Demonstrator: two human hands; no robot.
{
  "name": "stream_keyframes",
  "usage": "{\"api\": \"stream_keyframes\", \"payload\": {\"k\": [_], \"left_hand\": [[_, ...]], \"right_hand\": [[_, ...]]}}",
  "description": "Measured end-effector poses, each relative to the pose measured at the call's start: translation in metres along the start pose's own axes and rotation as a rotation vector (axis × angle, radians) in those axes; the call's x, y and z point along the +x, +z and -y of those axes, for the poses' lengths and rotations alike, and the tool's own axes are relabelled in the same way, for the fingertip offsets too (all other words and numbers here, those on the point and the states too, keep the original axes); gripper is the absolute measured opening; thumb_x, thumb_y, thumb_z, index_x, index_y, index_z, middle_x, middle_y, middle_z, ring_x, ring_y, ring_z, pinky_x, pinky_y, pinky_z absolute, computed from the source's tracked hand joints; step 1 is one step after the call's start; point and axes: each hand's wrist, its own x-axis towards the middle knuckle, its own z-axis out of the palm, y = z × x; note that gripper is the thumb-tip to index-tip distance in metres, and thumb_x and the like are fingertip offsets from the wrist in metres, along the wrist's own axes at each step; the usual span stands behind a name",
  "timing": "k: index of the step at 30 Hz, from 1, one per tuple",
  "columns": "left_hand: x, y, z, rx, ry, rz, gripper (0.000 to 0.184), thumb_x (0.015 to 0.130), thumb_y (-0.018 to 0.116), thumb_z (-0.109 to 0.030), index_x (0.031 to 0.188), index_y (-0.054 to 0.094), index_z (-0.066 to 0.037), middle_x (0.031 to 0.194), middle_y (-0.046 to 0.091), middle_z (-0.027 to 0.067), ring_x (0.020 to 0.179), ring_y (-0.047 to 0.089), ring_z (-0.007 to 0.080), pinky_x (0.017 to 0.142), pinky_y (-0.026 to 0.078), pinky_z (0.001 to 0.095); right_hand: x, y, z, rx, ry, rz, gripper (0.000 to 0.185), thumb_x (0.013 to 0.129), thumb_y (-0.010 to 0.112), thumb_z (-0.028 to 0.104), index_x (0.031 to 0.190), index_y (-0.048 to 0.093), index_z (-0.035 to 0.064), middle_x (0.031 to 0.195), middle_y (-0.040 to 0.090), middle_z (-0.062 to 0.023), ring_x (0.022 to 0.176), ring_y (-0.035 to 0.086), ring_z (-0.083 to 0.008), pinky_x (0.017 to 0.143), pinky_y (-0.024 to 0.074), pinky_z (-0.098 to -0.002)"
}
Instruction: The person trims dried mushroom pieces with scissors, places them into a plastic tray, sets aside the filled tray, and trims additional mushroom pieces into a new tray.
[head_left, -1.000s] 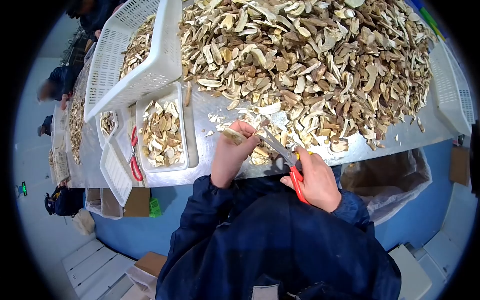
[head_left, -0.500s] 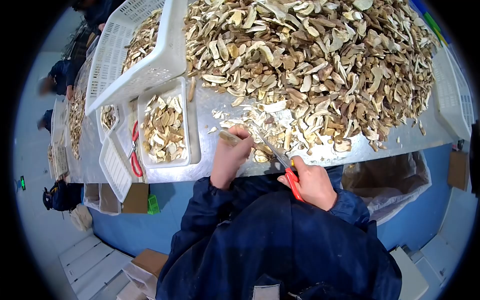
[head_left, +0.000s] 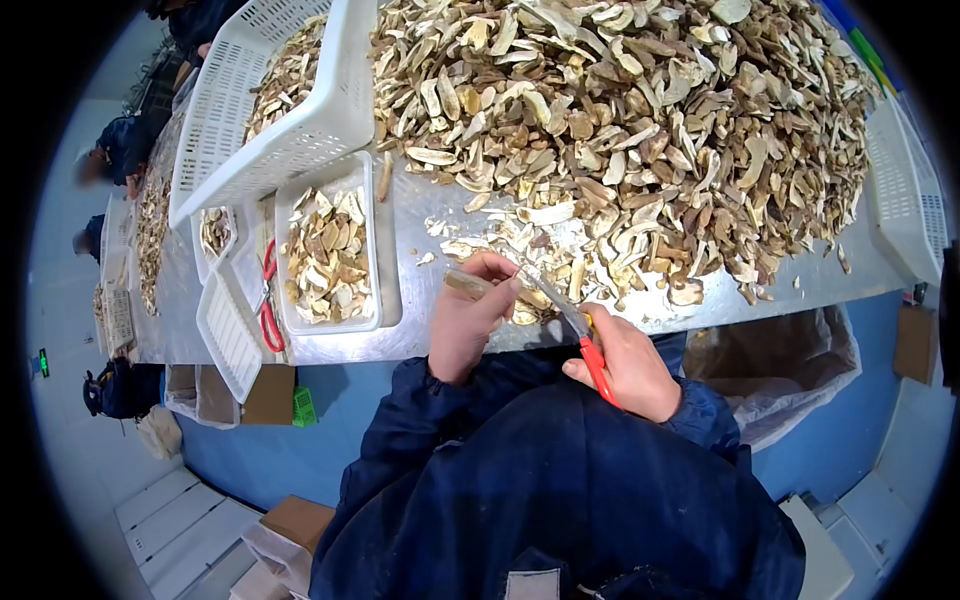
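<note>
My left hand pinches a pale dried slice between thumb and fingers, near the table's front edge. In my right hand are red-handled scissors, their blades pointing up and left toward the left fingertips. Small pale pieces lie on the metal table just beyond both hands. Behind them rises a large heap of dried brown and cream slices. To the left of my left hand, a white tray holds more slices.
A large white perforated basket stands at the back left. Beside the tray lie another pair of red-handled scissors and a white slotted lid. A lined box is below the table at right. Other people stand at far left.
The scissors opened away from the left hand, then their blades came back up to its fingertips. The slice in my left hand has shifted slightly. The whole view has moved a little.
</note>
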Motion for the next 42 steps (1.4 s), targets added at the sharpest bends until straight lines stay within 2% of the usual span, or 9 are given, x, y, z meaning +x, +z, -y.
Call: {"api": "stream_keyframes", "payload": {"k": [10, 19, 26, 29, 32, 34, 37, 40, 42], "left_hand": [[-0.002, 0.003, 0.009, -0.030, 0.029, -0.055, 0.015, 0.085, 0.068, -0.009, 0.094, 0.058, -0.003, 0.078, 0.056, -0.0015, 0.066, 0.049, 0.0043, 0.057, 0.038, 0.0198], [-0.004, -0.002, 0.010, 0.015, -0.022, -0.110, 0.014, 0.085, 0.067, -0.009, 0.093, 0.058, -0.003, 0.076, 0.056, -0.0010, 0.063, 0.048, 0.0045, 0.054, 0.037, 0.0202], [-0.003, -0.014, 0.011, -0.267, -0.087, 0.008, 0.014, 0.087, 0.065, -0.008, 0.097, 0.057, -0.003, 0.073, 0.053, -0.0019, 0.055, 0.043, 0.0029, 0.041, 0.026, 0.0171], [-0.004, -0.012, 0.011, -0.258, -0.149, 0.036, 0.018, 0.089, 0.064, -0.012, 0.102, 0.052, -0.008, 0.069, 0.045, -0.0025, 0.051, 0.034, 0.0034, 0.040, 0.023, 0.0169], [-0.003, -0.010, 0.015, -0.420, -0.208, 0.134, 0.017, 0.088, 0.065, -0.011, 0.100, 0.054, -0.006, 0.072, 0.050, -0.0017, 0.053, 0.041, 0.0038, 0.041, 0.026, 0.0166], [-0.004, -0.011, 0.019, -0.408, -0.209, 0.145, 0.019, 0.088, 0.066, -0.012, 0.100, 0.053, -0.006, 0.072, 0.049, -0.0014, 0.054, 0.041, 0.0038, 0.041, 0.026, 0.0169], [-0.003, -0.014, 0.024, -0.400, -0.202, 0.154, 0.022, 0.087, 0.068, -0.014, 0.100, 0.052, -0.007, 0.072, 0.049, -0.0012, 0.054, 0.041, 0.0039, 0.041, 0.026, 0.0171], [-0.003, -0.018, 0.028, -0.403, -0.200, 0.153, 0.023, 0.086, 0.069, -0.014, 0.100, 0.052, -0.007, 0.072, 0.049, -0.0011, 0.053, 0.041, 0.0039, 0.041, 0.026, 0.0172], [-0.004, -0.019, 0.027, -0.414, -0.217, 0.161, 0.023, 0.087, 0.069, -0.015, 0.101, 0.052, -0.008, 0.073, 0.048, -0.0007, 0.055, 0.040, 0.0043, 0.041, 0.027, 0.0166]], "right_hand": [[0.004, 0.005, -0.004, 0.004, -0.019, 0.010, 0.063, 0.084, 0.068, 0.039, 0.119, 0.041, -0.0056, 0.082, 0.058, -0.0271, 0.081, 0.056, -0.0445, 0.072, 0.0436, -0.0483], [0.002, 0.012, -0.007, -0.053, 0.110, 0.122, 0.055, 0.085, 0.066, 0.043, 0.107, 0.044, -0.0025, 0.068, 0.059, -0.0240, 0.069, 0.059, -0.0447, 0.060, 0.0445, -0.0493], [0.001, 0.001, -0.003, 0.019, 0.066, 0.046, 0.058, 0.083, 0.069, 0.040, 0.112, 0.044, -0.0023, 0.079, 0.059, -0.0258, 0.079, 0.058, -0.0449, 0.070, 0.0450, -0.0485], [0.001, 0.001, -0.002, 0.015, -0.009, 0.014, 0.062, 0.081, 0.071, 0.039, 0.118, 0.043, -0.0022, 0.085, 0.059, -0.0262, 0.084, 0.057, -0.0439, 0.074, 0.0443, -0.0481], [0.001, 0.005, -0.002, 0.000, -0.055, -0.018, 0.064, 0.080, 0.072, 0.039, 0.120, 0.043, -0.0020, 0.086, 0.059, -0.0260, 0.085, 0.057, -0.0430, 0.075, 0.0443, -0.0477], [0.001, 0.006, -0.004, -0.018, -0.086, -0.054, 0.062, 0.080, 0.072, 0.040, 0.117, 0.044, -0.0018, 0.084, 0.059, -0.0257, 0.083, 0.058, -0.0428, 0.074, 0.0448, -0.0476], [0.001, 0.004, -0.003, -0.049, -0.031, -0.005, 0.061, 0.079, 0.072, 0.042, 0.113, 0.046, -0.0016, 0.081, 0.059, -0.0251, 0.081, 0.058, -0.0423, 0.073, 0.0457, -0.0472], [0.002, -0.001, 0.002, -0.090, 0.162, 0.175, 0.060, 0.079, 0.071, 0.044, 0.109, 0.047, -0.0012, 0.078, 0.059, -0.0245, 0.079, 0.059, -0.0418, 0.072, 0.0461, -0.0470], [0.001, 0.000, 0.000, -0.070, 0.152, 0.187, 0.061, 0.078, 0.072, 0.044, 0.111, 0.047, -0.0012, 0.080, 0.059, -0.0246, 0.081, 0.059, -0.0419, 0.072, 0.0459, -0.0473]]}}
